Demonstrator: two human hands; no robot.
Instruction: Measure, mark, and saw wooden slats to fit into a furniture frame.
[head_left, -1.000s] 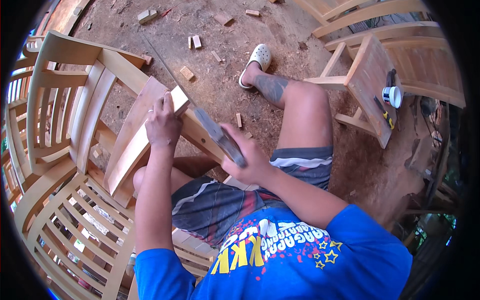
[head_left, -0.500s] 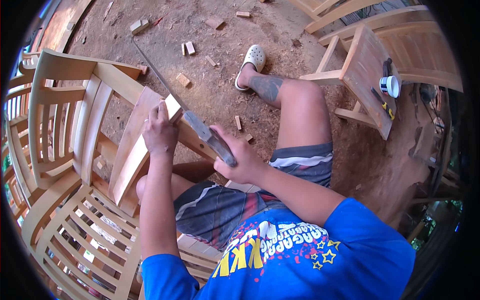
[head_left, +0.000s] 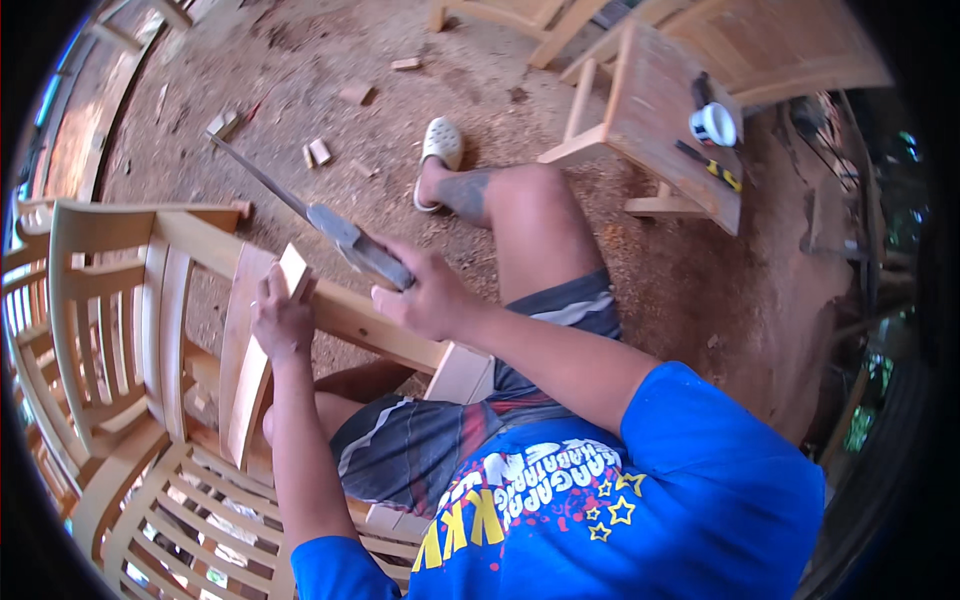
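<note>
My right hand (head_left: 430, 292) is wrapped round the grey handle of a handsaw (head_left: 345, 236). Its long narrow blade points away to the far left, apart from the wood. My left hand (head_left: 282, 315) grips a small pale wood block (head_left: 293, 270), whose upper end shows past the fingers. Under that hand lies a wooden board (head_left: 247, 375), resting along a beam (head_left: 365, 325) beside my knee. The lower part of the block is hidden by my fingers.
Slatted wooden chairs (head_left: 105, 265) crowd the left side. At the right, a wooden stool (head_left: 660, 120) carries a white tub (head_left: 713, 124) and a yellow-and-black hand tool (head_left: 722, 175). Wood offcuts (head_left: 318, 152) and shavings lie on the dirt floor.
The saw has lifted away from the wood block, where its blade lay alongside before. My left hand keeps hold of the block. The whole view has shifted.
</note>
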